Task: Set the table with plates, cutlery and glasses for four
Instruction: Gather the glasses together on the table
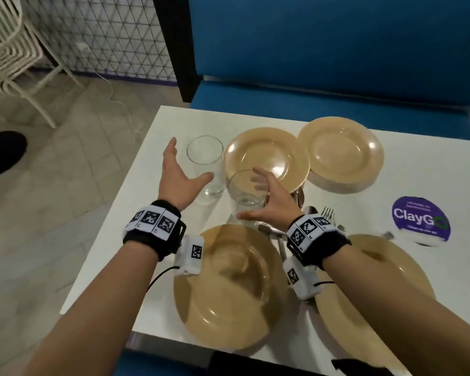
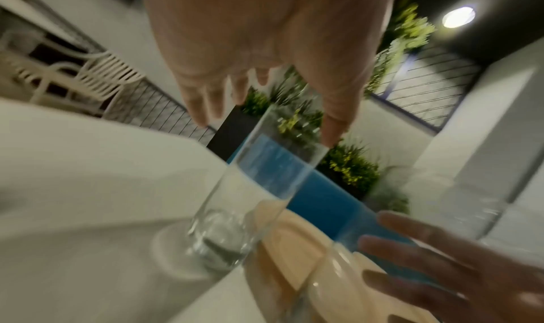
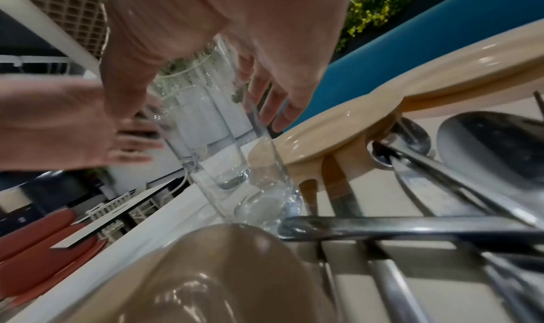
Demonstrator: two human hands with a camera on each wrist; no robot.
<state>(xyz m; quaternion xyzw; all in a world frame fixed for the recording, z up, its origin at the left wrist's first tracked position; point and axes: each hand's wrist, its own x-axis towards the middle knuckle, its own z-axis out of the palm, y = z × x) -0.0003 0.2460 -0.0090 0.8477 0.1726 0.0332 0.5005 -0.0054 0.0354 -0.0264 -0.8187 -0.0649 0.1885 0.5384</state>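
A white table [image 1: 114,240] stands against a blue upholstered bench [image 1: 323,63]. To the left lies a pale tiled floor [image 1: 65,164], with stacked white wire chairs [image 1: 8,50] in front of a mesh fence [image 1: 106,36]. Green plants [image 2: 350,167] grow beyond the bench, under a round ceiling light [image 2: 458,17].

White table [image 1: 114,256] bears four plates [image 1: 266,156], two glasses [image 1: 205,164], seemingly jumbled cutlery [image 1: 310,213].

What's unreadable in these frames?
- Cutlery pile: head view, right hand and wristband cover it; count unclear.
- Near right plate: head view, forearm covers part, bottom edge crops it.
- Left hand contact with far glass: motion blur, all views.
- Purple sticker's small print: too small.
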